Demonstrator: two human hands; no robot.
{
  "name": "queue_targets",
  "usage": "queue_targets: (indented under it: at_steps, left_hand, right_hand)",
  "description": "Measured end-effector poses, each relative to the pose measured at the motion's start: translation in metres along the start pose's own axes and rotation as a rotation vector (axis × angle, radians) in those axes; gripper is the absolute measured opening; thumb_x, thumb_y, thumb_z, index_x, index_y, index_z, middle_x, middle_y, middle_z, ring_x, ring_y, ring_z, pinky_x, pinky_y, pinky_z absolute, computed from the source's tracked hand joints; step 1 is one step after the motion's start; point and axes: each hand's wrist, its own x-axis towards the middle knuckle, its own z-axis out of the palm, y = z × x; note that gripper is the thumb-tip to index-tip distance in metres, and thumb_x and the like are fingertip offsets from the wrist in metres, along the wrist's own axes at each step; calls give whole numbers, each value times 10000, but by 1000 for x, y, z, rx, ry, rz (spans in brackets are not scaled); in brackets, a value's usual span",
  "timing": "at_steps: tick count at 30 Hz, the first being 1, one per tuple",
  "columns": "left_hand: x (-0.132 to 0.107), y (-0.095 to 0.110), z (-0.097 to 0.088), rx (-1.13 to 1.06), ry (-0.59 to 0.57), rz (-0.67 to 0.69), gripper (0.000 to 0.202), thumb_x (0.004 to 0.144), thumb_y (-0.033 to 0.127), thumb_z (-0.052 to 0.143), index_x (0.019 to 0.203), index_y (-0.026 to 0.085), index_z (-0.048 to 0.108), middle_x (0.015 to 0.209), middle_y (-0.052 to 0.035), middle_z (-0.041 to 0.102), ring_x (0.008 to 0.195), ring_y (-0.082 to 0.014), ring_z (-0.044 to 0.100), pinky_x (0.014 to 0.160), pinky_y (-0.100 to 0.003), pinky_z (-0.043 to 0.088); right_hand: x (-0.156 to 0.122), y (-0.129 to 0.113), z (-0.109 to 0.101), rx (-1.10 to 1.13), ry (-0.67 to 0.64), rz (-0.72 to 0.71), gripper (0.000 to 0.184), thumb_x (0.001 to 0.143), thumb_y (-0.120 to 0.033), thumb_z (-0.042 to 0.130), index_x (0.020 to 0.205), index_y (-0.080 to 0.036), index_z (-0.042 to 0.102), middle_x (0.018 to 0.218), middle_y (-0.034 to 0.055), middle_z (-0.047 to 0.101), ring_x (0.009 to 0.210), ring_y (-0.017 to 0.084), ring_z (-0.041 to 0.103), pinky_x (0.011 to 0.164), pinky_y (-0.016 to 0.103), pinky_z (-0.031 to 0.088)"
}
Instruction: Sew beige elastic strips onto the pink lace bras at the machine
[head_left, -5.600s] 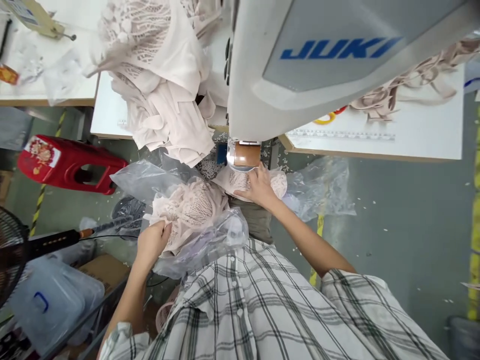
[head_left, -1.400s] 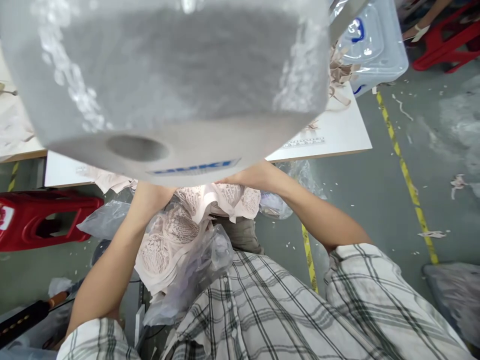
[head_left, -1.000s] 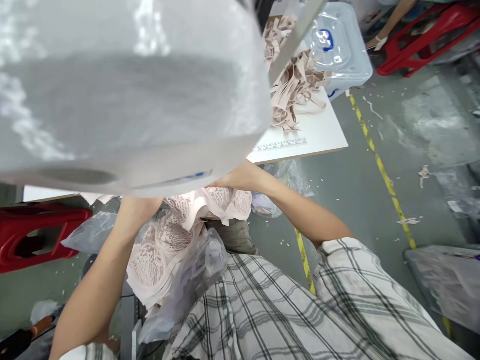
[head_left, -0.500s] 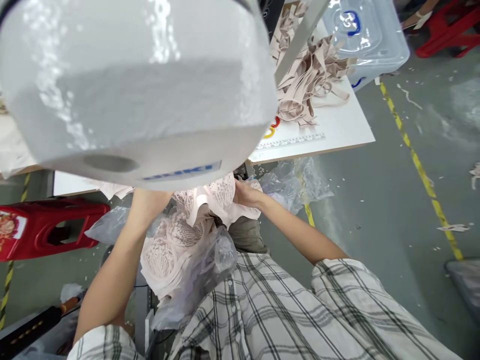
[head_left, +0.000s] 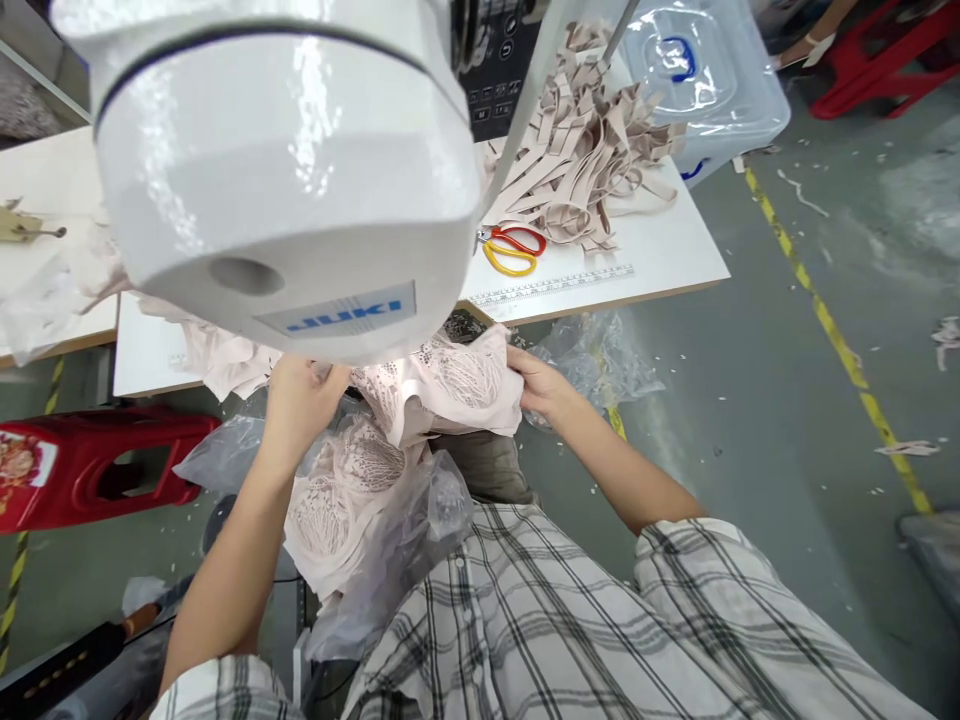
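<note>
A pale pink lace bra (head_left: 471, 385) is stretched between my two hands, just below the white sewing machine head (head_left: 292, 200). My right hand (head_left: 541, 385) grips its right end, the fingers tucked behind the fabric. At the left, my left hand (head_left: 304, 400) is closed by the bra's other side, partly under the machine head; its fingertips hold the edge of the fabric there. The needle area is hidden behind the machine head. More lace bras (head_left: 341, 500) lie below on clear plastic over my lap.
Beige straps (head_left: 592, 150) are heaped on the white table (head_left: 667, 250), near red-and-yellow scissors (head_left: 514, 250) and a printed ruler (head_left: 555, 287). A clear plastic box (head_left: 705, 80) stands behind. Red stools (head_left: 97, 465) are at the left and far right.
My right hand has moved right and spread the bra outward, so more of its cup shows. The view has shifted, uncovering the scissors and the machine's control panel.
</note>
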Motion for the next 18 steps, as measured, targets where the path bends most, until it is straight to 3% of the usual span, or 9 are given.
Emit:
queue_targets:
  at_steps: [3,5,6,8,10,12,14,16,18]
  left_hand:
    - [-25,11,-5,101,117,15,149,892,286,624,1010,197,638,997,-73,708,952,-244,682,867,-390,554]
    - [-45,31,-3,88,170,159,160,922,242,605,1079,217,627,1037,-67,698,988,-223,682,870,-370,561]
    - [-54,43,0,46,160,284,209,930,232,604,1139,232,611,1079,-69,694,1028,-219,678,875,-362,566]
    - [-66,66,6,-48,63,544,368,927,304,644,1279,252,551,1202,-95,674,1137,-242,653,920,-389,565]
    - [-70,79,11,-79,-139,624,518,890,426,698,1340,237,524,1221,-118,677,1142,-274,651,931,-419,557]
    - [-66,79,13,-44,-365,437,442,867,478,714,1209,214,619,972,-72,721,893,-240,687,761,-354,556]
    - [-56,67,10,-53,-475,146,265,895,467,675,937,206,682,662,6,626,589,-158,573,541,-266,436]
    - [-45,52,8,-126,-430,-59,286,904,452,652,765,202,653,584,23,565,514,-126,485,482,-246,345]
    - [-34,39,8,-173,-312,-161,335,871,431,672,649,197,581,581,21,547,528,-120,468,488,-245,327]
  right_hand:
    - [-25,-29,4,26,57,-230,278,687,-340,861,882,-238,690,855,-26,750,767,140,705,771,265,592]
    - [-46,-45,17,-24,25,-366,260,690,-358,883,839,-245,702,815,-41,737,680,118,669,671,240,563]
    - [-57,-50,28,-100,-47,-398,248,694,-357,889,820,-242,709,788,-44,730,644,110,650,624,229,539]
    - [-76,-56,56,-343,-312,-394,207,726,-332,881,807,-217,728,756,-36,727,619,104,634,582,216,499]
    - [-88,-56,85,-609,-593,-369,149,810,-314,819,830,-184,749,775,-11,745,662,111,654,608,216,491]
    - [-89,-55,108,-793,-671,-398,151,904,-313,722,877,-170,763,817,9,762,713,115,670,647,219,481]
    - [-81,-53,119,-898,-542,-449,195,950,-342,661,911,-182,767,807,6,757,689,107,648,632,220,444]
    - [-68,-53,121,-975,-367,-485,240,940,-393,661,856,-187,751,738,-2,719,634,105,595,601,236,393]
    - [-53,-53,120,-1038,-241,-502,332,908,-441,679,703,-180,668,638,-14,630,589,103,517,579,256,335]
